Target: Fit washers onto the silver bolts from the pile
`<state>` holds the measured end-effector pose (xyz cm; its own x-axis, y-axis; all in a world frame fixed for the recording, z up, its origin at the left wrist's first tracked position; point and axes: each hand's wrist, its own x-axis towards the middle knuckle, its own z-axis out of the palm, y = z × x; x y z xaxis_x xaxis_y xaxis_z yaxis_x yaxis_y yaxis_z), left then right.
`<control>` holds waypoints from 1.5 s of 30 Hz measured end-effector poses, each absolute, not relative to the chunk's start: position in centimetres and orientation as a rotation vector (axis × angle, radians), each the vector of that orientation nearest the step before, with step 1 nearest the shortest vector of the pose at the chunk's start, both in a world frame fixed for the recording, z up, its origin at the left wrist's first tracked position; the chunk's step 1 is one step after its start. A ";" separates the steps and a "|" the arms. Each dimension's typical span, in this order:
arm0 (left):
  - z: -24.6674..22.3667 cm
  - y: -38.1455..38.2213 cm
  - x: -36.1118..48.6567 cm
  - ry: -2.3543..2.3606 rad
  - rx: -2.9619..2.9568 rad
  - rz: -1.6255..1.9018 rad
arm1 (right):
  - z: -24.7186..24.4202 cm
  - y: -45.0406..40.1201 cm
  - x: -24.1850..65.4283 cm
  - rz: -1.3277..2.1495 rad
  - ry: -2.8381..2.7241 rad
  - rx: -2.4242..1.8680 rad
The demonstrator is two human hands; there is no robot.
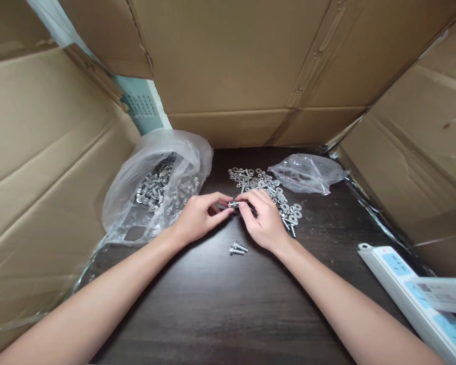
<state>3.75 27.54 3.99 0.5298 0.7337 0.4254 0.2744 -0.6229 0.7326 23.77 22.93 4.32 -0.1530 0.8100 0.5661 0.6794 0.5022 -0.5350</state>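
Over the middle of the dark table, a small metal bolt [233, 204] is pinched between the fingertips of both hands. My left hand [203, 215] is closed on its left end, and my right hand [263, 215] grips it from the right. The fingers hide much of the bolt. Two more bolts [238, 248] lie on the table just below the hands, side by side. Behind and beside my right hand spreads a loose pile of washers, nuts and bolts [285, 203], partly covered by that hand.
A clear plastic bag [117, 197] full of metal bolts stands open at the left. A crumpled plastic bag [307, 174] lies at the back right. Cardboard walls [228, 66] enclose the table. A white power strip [399, 289] with a plugged-in adapter [446, 294] sits at the right.
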 end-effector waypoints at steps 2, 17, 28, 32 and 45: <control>4.1 27.5 3.8 0.820 2.176 0.979 | 4.4 22.9 23.8 0.192 -1.893 -1.216; 4.3 27.5 3.7 0.821 2.173 0.943 | 4.3 22.9 23.7 0.228 -1.920 -1.212; 4.2 27.5 3.7 0.828 2.187 0.935 | 4.2 22.9 23.7 0.256 -1.949 -1.256; 4.1 27.5 3.7 0.854 2.226 0.942 | 4.2 22.9 23.7 0.265 -1.955 -1.262; 3.7 27.7 3.8 0.928 2.202 0.940 | 4.3 22.7 23.7 0.157 -1.917 -1.148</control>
<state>3.78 27.69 3.72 0.5131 0.7690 0.3813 0.3714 -0.5994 0.7091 23.73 22.74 4.28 -0.1949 0.7660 0.6126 0.6559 0.5662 -0.4992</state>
